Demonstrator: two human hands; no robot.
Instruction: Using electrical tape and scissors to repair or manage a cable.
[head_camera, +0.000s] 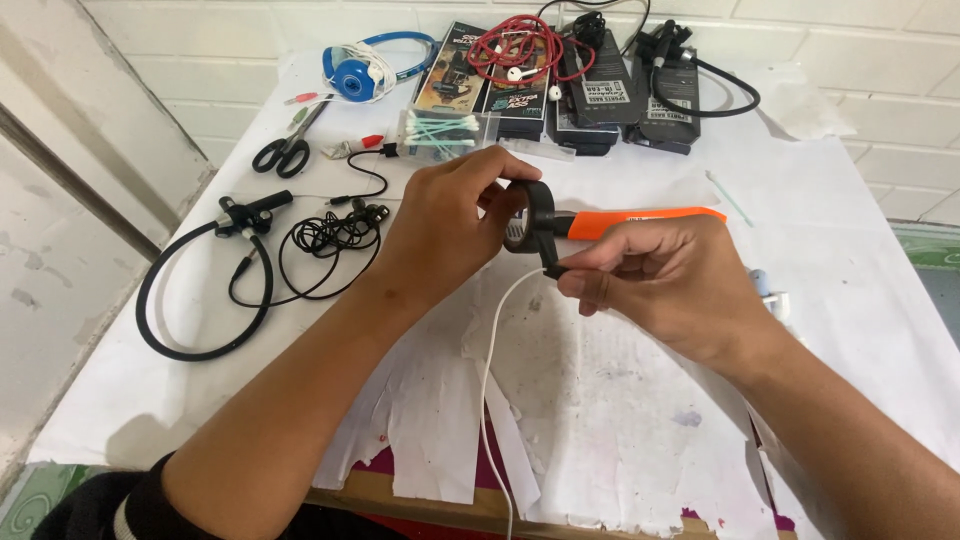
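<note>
Over the paper-covered desk (620, 420), the left hand (445, 225) is closed around a roll of black tape (532, 215). The right hand (665, 275) pinches the tape's end against a white cable (490, 370), which trails down toward the desk's near edge. An orange-handled tool (640, 220) lies just behind the hands. Farther back, a clear plastic box (445, 133) holds cotton swabs with white tips and green sticks, beside black scissors (285, 152).
</note>
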